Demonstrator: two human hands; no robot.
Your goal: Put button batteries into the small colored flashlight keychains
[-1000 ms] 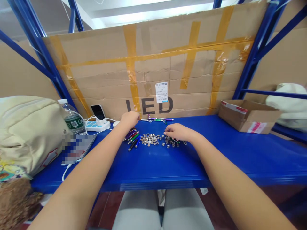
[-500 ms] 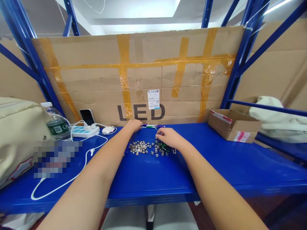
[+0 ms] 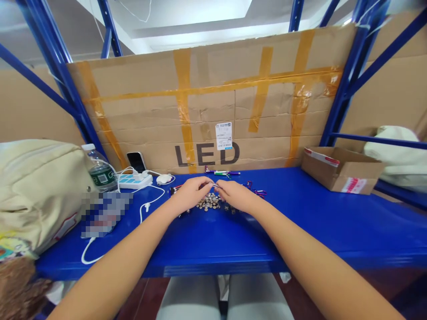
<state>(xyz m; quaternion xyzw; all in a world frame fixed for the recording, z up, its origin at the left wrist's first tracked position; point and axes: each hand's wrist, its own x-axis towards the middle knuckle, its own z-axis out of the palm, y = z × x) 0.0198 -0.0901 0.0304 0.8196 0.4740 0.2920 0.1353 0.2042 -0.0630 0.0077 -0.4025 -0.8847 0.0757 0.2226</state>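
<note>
Over the pile, my left hand (image 3: 192,192) and my right hand (image 3: 236,194) meet, fingers closed. Between their fingertips is a slim, shiny metal piece (image 3: 215,185), too small and covered to name. Below them on the table lies a heap of small round silver pieces (image 3: 208,203). Small metal clips (image 3: 230,209) are partly covered by my right hand. Purple and green pen-like sticks (image 3: 223,173) lie behind the hands. Red and purple looped hooks (image 3: 260,193) rest right of my right hand, and thin red and dark items (image 3: 174,190) are left of my left hand.
On the blue table (image 3: 320,226), an open cardboard box (image 3: 343,169) stands right. At left are a beige bag (image 3: 43,182), a water bottle (image 3: 102,173), a power strip (image 3: 135,180), a phone (image 3: 136,162) and white cables. Taped cardboard (image 3: 140,115) closes the back.
My left hand has come back from the pen-like sticks toward my right hand, and the fingertips now meet on the metal piece. The view has shifted slightly left.
</note>
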